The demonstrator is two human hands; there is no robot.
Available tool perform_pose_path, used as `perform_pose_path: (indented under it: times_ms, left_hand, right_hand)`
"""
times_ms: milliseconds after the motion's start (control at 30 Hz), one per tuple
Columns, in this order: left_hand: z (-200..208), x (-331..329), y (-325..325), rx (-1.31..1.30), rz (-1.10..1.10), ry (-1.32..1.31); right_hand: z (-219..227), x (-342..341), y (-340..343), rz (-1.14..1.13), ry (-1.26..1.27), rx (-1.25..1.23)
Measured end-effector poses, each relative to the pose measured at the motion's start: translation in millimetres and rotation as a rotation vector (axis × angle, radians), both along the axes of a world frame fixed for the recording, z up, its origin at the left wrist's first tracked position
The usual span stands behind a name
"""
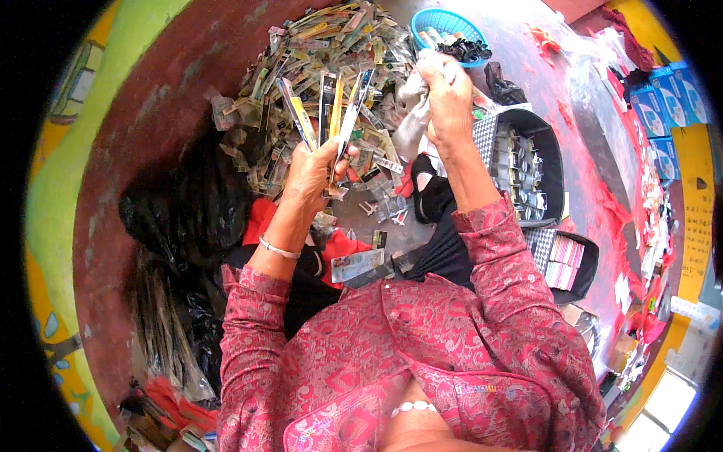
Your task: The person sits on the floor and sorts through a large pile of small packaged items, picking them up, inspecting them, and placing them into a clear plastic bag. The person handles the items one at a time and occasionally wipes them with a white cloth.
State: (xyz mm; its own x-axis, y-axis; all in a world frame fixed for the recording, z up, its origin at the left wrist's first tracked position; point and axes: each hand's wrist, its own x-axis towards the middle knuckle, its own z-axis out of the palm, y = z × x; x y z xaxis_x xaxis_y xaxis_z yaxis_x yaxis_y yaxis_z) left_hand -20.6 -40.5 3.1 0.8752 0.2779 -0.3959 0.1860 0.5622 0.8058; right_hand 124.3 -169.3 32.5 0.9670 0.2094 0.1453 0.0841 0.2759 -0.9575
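Note:
My left hand (315,169) is closed round a fanned-out bunch of slim, long packets (328,109), some with yellow, black and white strips. Their kind is too small to tell. The packets stick up above my fingers. To the right and a little higher, my right hand (449,98) is closed on a bunched white cloth (412,113), which hangs down beside my wrist. Beyond both hands spreads a big heap of similar small clear packets (331,45) on the floor.
A blue basket (452,24) stands behind my right hand. Right of it are a dark box of clear-packed items (520,166) and a smaller box with pink-white cards (565,261). Black plastic bags (184,203) lie at left; blue boxes (666,105) stand far right.

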Motion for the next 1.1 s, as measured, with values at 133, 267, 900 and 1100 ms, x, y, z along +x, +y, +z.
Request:
perform_pose_path:
  times_ms: [133, 267, 900, 1100]
  left_hand:
    - [7, 2, -9, 0.191, -0.026, -0.011]
    - [7, -4, -7, 0.173, -0.051, -0.205]
    - [7, -5, -10, 0.115, -0.024, -0.122]
    - [3, -5, -11, 0.135, -0.058, -0.144]
  right_hand:
    - [12, -49, 11, 0.314, -0.591, -0.392]
    - [-12, -40, 22, 0.242, -0.943, -0.517]
    - [-9, -47, 27, 0.327, -0.949, -0.493]
    - [-12, 14, 5, -0.057, -0.62, -0.538]
